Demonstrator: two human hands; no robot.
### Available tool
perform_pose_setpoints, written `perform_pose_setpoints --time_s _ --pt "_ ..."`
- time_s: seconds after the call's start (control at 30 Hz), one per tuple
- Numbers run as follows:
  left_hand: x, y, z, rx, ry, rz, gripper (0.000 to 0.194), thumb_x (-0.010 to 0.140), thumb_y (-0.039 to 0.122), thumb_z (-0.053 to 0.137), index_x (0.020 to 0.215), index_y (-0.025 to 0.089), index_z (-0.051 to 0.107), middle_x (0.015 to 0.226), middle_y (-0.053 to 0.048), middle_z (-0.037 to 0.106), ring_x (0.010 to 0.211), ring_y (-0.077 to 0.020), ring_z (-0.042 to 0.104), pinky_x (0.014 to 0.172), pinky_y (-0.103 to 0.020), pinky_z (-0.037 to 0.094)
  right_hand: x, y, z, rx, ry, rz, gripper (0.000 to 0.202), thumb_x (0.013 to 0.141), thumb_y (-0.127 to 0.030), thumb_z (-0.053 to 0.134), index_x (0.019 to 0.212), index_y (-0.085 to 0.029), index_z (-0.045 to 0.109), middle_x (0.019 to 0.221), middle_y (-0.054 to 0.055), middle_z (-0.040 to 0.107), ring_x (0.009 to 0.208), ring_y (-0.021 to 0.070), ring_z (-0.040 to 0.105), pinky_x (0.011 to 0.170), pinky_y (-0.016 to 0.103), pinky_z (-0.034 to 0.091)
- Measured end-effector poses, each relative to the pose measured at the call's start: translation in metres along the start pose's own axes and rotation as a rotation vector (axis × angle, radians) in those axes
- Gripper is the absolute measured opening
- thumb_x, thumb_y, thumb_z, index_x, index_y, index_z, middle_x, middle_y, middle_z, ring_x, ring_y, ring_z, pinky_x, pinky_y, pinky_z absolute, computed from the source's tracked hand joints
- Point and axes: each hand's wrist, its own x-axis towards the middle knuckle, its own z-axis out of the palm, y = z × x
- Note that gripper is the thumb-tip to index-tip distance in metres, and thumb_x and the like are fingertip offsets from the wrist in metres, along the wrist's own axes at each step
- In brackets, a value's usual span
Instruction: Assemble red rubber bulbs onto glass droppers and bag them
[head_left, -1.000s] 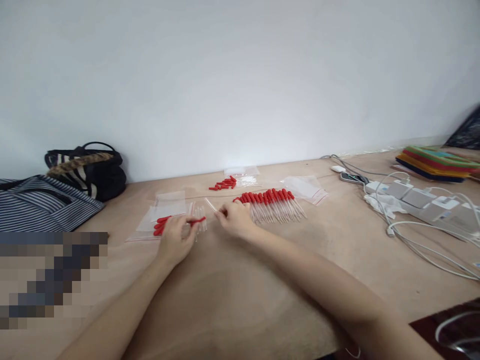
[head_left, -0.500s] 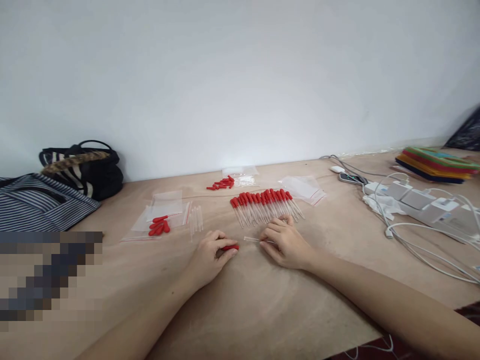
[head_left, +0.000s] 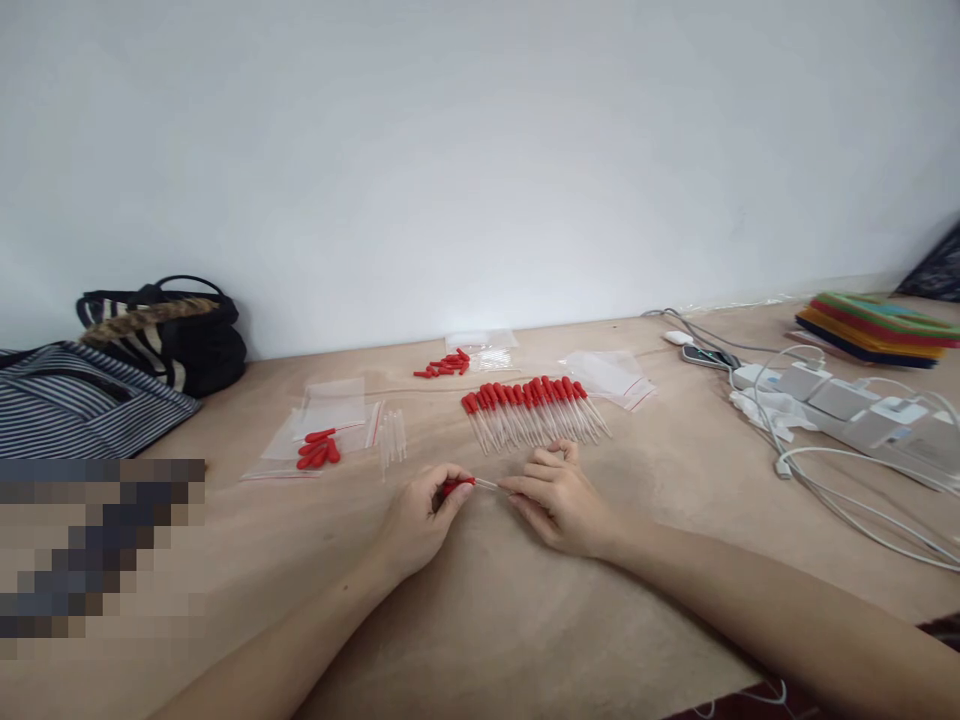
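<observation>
Between thumb and fingers, my left hand (head_left: 424, 515) pinches a red rubber bulb (head_left: 459, 484), partly hidden by the fingers. From the right, my right hand (head_left: 559, 500) grips a thin clear dropper tube (head_left: 487, 484), whose near end meets the bulb's mouth; how far it goes in I cannot tell. Just beyond my hands lies a row of droppers with red bulbs (head_left: 525, 400), tips toward me. Left of my left hand are several loose clear tubes (head_left: 392, 438) and several loose red bulbs (head_left: 320, 452) on plastic bags (head_left: 334, 402).
Small red bulbs (head_left: 444, 365) and a bag of thin tubes (head_left: 491, 357) lie near the wall. Another clear bag (head_left: 606, 377) is right of the row. A white power strip (head_left: 862, 425) with cables sits at right, coloured sheets (head_left: 877, 330) behind it. Bags (head_left: 172, 335) stand at left.
My right hand has moved slightly left, bringing the tube's end to the red bulb. My left hand has lifted and turned the bulb a little toward it.
</observation>
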Motion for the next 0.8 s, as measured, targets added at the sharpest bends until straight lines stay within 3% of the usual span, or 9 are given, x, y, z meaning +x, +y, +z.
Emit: perform_pose_setpoints --time_s 0.33,0.63,0.8 --pt "-0.0027 -0.0077 0.0062 -0.463 0.026 -0.075 0.013 0.07 0.026 0.061 0.078 0.017 0.061 0.071 -0.002 0.067 0.066 -0.0145 0.061 0.061 -0.023 0.048 -0.0015 0.0036 -0.0001 0.041 0.057 -0.044 0.03 0.079 -0.012 0.043 0.098 -0.023 0.064 0.063 0.0 0.054 0.068 0.0126 0.042 0.073 0.034 0.02" --pt "-0.0077 -0.0072 0.0102 -0.502 0.012 -0.109 0.014 0.067 0.026 0.063 0.077 0.017 0.065 0.069 -0.002 0.069 0.062 -0.0134 0.061 0.057 -0.022 0.048 -0.0006 0.0089 -0.0048 -0.088 0.147 -0.259 0.047 0.073 -0.007 0.043 0.113 -0.027 0.055 0.068 -0.001 0.055 0.068 0.013 0.039 0.071 0.034 0.02" --pt "-0.0082 -0.0019 0.0094 -0.48 0.013 -0.13 0.016 0.066 0.029 0.063 0.075 0.017 0.066 0.066 -0.002 0.068 0.059 -0.0138 0.06 0.056 -0.024 0.049 -0.0007 0.0081 -0.005 -0.108 0.152 -0.265 0.051 0.07 -0.004 0.043 0.114 -0.027 0.053 0.068 -0.001 0.055 0.068 0.0137 0.04 0.072 0.036 0.021"
